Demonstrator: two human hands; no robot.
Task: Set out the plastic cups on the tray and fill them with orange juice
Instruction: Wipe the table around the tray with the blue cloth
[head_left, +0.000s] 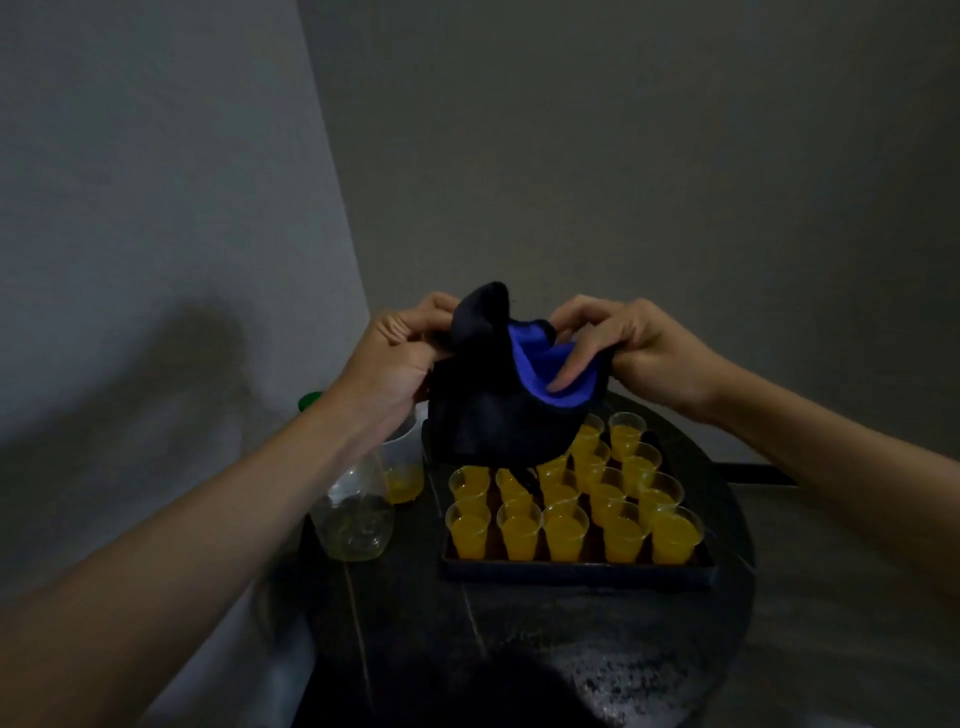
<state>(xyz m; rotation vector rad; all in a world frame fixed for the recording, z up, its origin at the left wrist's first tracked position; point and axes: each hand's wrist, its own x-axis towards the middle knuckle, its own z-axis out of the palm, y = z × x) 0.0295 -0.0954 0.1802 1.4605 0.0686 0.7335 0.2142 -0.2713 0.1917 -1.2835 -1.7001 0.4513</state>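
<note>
Several clear plastic cups (565, 532) filled with orange juice stand in rows on a dark rectangular tray (576, 573). Above the tray's far end hangs a dark cloth with a blue inner face (488, 410), hiding the far cups. My left hand (397, 358) grips the cloth's left edge. My right hand (618, 343) pinches its right edge, fingers on the blue side.
The tray sits on a dark round table (545, 649). Left of it stand a clear, nearly empty bottle (358, 514) and a jug (402, 467) with a little juice. A green cap (310, 401) shows behind my left forearm. Grey walls meet in a corner behind.
</note>
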